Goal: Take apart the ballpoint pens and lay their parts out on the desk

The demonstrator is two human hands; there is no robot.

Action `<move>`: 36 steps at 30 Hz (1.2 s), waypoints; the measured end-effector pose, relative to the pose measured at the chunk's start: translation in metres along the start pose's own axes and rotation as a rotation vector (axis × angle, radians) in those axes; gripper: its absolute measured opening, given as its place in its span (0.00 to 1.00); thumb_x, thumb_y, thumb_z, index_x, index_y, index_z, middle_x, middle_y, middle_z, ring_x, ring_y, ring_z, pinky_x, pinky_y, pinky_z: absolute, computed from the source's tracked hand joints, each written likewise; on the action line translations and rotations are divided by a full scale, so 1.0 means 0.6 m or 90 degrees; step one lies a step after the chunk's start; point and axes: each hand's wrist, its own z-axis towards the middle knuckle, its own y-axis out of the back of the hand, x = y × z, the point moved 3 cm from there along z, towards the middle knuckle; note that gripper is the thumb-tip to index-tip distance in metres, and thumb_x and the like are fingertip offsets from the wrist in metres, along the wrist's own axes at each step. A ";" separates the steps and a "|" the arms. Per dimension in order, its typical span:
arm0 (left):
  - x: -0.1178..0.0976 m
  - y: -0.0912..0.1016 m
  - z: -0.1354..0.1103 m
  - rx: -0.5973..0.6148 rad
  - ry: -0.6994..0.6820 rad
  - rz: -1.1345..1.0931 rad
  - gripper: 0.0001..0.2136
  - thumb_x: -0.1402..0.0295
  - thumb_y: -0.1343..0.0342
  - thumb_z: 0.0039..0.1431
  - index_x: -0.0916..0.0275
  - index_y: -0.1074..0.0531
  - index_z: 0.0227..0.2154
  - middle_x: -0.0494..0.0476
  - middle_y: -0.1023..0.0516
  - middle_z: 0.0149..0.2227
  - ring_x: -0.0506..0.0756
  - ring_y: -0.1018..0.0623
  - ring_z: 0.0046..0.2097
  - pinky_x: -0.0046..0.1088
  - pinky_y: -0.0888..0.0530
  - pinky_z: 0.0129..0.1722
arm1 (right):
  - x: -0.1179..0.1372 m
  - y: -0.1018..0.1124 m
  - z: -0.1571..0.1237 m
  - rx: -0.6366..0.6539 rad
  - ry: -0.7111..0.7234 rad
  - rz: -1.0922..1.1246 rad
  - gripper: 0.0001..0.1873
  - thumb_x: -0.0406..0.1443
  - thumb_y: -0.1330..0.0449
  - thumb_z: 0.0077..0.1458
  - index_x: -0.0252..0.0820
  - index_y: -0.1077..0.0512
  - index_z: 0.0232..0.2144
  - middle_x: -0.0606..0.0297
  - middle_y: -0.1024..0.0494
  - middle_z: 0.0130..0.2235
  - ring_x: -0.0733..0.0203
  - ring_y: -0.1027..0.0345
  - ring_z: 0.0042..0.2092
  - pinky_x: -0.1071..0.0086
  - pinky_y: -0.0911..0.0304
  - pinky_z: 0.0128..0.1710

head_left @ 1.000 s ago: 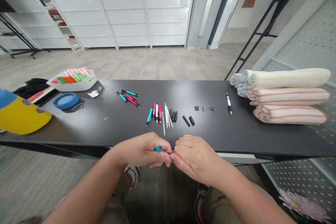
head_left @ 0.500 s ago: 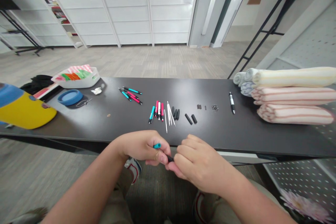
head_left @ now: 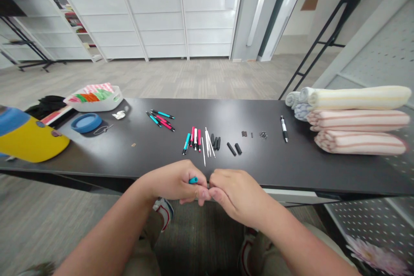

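My left hand is closed around a teal pen barrel, whose open end pokes out between the fingers. Against its thumb presses my right hand, also closed; whatever its fingers grip is hidden. Both hands are at the front edge of the dark table. Just beyond them lie a teal barrel, pink barrels, a white barrel, thin white refills and black grips. Two more black pieces rest to the right.
Pens lie at the back left, near a blue lid and a white basket. A yellow-and-blue object stands far left. To the right are small metal parts, a silver-black pen and rolled towels.
The black piece that showed between my hands is now out of sight. My right hand has turned, bringing its thumb up against the left fingertips. The teal barrel stays in my left hand.
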 end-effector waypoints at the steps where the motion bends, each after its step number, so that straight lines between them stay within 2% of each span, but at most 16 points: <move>1: -0.002 -0.003 0.002 -0.004 -0.003 0.002 0.20 0.52 0.40 0.67 0.65 0.21 0.30 0.47 0.31 0.17 0.46 0.33 0.18 0.18 0.36 0.20 | 0.002 -0.003 0.001 0.019 0.007 0.031 0.23 0.44 0.56 0.75 0.42 0.32 0.32 0.67 0.29 0.31 0.63 0.39 0.32 0.67 0.49 0.34; 4: -0.005 -0.005 0.001 -0.018 0.001 0.004 0.20 0.51 0.39 0.65 0.64 0.22 0.27 0.48 0.31 0.17 0.46 0.32 0.18 0.18 0.37 0.19 | 0.006 -0.007 0.001 0.052 -0.004 0.129 0.24 0.44 0.56 0.75 0.42 0.36 0.28 0.70 0.34 0.28 0.66 0.42 0.30 0.68 0.51 0.32; 9: 0.000 -0.001 -0.012 -0.020 0.015 0.010 0.21 0.52 0.39 0.65 0.64 0.23 0.24 0.49 0.30 0.16 0.46 0.31 0.17 0.18 0.37 0.18 | 0.000 -0.012 -0.009 0.117 -0.115 0.230 0.28 0.49 0.51 0.73 0.41 0.43 0.22 0.74 0.47 0.22 0.69 0.53 0.25 0.69 0.57 0.27; 12: -0.003 0.001 -0.016 -0.017 0.009 0.018 0.20 0.54 0.39 0.66 0.64 0.23 0.24 0.50 0.28 0.17 0.46 0.32 0.17 0.19 0.37 0.19 | 0.002 -0.012 -0.011 0.108 -0.136 0.239 0.29 0.49 0.51 0.73 0.41 0.45 0.21 0.74 0.49 0.22 0.69 0.55 0.25 0.69 0.58 0.26; 16: -0.016 0.009 -0.021 0.004 -0.033 0.031 0.20 0.55 0.40 0.67 0.63 0.23 0.24 0.52 0.27 0.19 0.47 0.31 0.19 0.21 0.36 0.21 | 0.020 -0.003 -0.005 0.006 -0.016 0.150 0.26 0.44 0.49 0.74 0.41 0.41 0.23 0.73 0.42 0.23 0.68 0.49 0.26 0.67 0.56 0.29; 20: -0.026 0.015 -0.024 0.047 -0.053 0.030 0.20 0.56 0.41 0.68 0.63 0.23 0.23 0.54 0.26 0.19 0.49 0.31 0.20 0.24 0.36 0.22 | 0.037 0.004 -0.005 -0.067 0.120 0.024 0.23 0.40 0.50 0.74 0.42 0.38 0.24 0.71 0.36 0.24 0.65 0.48 0.28 0.65 0.54 0.31; 24: -0.029 0.019 -0.023 0.068 -0.064 0.035 0.19 0.57 0.41 0.68 0.63 0.20 0.24 0.56 0.24 0.20 0.50 0.30 0.21 0.25 0.36 0.22 | 0.041 0.007 -0.010 -0.099 0.164 -0.066 0.22 0.40 0.48 0.74 0.42 0.35 0.24 0.69 0.32 0.25 0.63 0.46 0.28 0.64 0.52 0.33; 29: -0.023 0.020 -0.027 0.110 -0.030 0.004 0.18 0.57 0.40 0.67 0.63 0.19 0.25 0.56 0.24 0.20 0.49 0.32 0.18 0.24 0.37 0.18 | 0.048 0.003 -0.015 -0.114 0.205 -0.148 0.21 0.41 0.45 0.73 0.41 0.32 0.26 0.68 0.30 0.27 0.62 0.43 0.30 0.63 0.51 0.33; 36: -0.011 0.024 -0.027 0.137 -0.001 0.007 0.20 0.54 0.41 0.67 0.62 0.21 0.24 0.56 0.27 0.18 0.50 0.32 0.19 0.26 0.38 0.19 | 0.054 0.004 -0.013 -0.135 0.236 -0.191 0.21 0.41 0.44 0.72 0.41 0.32 0.25 0.69 0.32 0.25 0.62 0.45 0.29 0.62 0.51 0.32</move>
